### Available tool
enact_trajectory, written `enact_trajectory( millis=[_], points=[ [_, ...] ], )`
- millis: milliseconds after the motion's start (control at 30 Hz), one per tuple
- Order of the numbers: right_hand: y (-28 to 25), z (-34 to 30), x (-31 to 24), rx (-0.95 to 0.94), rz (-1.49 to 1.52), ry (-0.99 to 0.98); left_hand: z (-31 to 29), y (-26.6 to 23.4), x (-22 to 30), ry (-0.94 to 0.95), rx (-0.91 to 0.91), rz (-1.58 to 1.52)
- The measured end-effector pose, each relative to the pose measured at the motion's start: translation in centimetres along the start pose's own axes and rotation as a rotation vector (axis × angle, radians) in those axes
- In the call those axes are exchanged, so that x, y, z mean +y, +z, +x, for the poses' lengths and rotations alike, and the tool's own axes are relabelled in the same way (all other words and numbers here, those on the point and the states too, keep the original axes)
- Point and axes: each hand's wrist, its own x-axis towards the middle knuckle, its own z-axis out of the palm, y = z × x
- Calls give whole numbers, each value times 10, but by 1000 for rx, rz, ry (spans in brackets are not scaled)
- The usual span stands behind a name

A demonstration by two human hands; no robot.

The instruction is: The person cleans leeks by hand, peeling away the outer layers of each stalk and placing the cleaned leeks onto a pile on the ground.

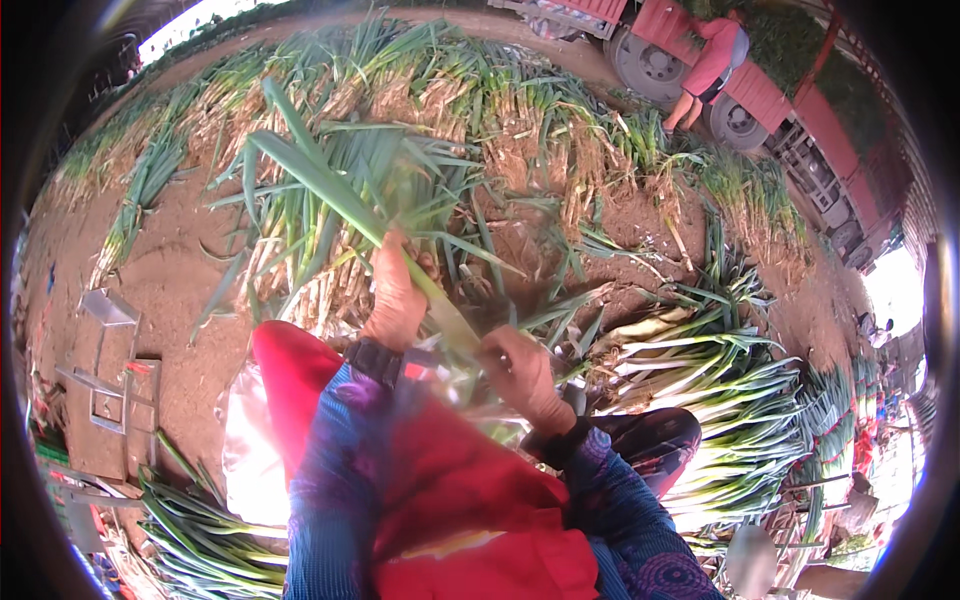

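Observation:
My left hand grips the green upper part of a long leek, whose leaves point up and away to the left. My right hand closes around the pale lower stalk of the same leek, just above my lap. A dark watch sits on my left wrist. Both sleeves are blue patterned, and a red apron covers my lap.
Rows of uncleaned leeks with dry roots lie on the brown dirt ahead. A stack of cleaned leeks lies at my right, another bunch at lower left. A person in pink bends beside a red trailer. Metal frames stand left.

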Motion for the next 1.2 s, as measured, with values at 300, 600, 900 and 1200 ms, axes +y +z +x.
enact_trajectory(
  millis=[300, 600, 900, 1200],
  points=[
    [14, 4, 14, -53, -66, 316, 2, -2, -18, 79, 71, 45],
    [-13, 5, 7, -215, -134, -49, 5, 3, -6, 89, 32, 34],
    [-11, -2, 32, 14, -440, -179, -1, 11, -6, 33, 106, 61],
    [-9, -2, 41, 3, -390, -317, 21, -10, -1, -32, 118, 25]
  ],
)
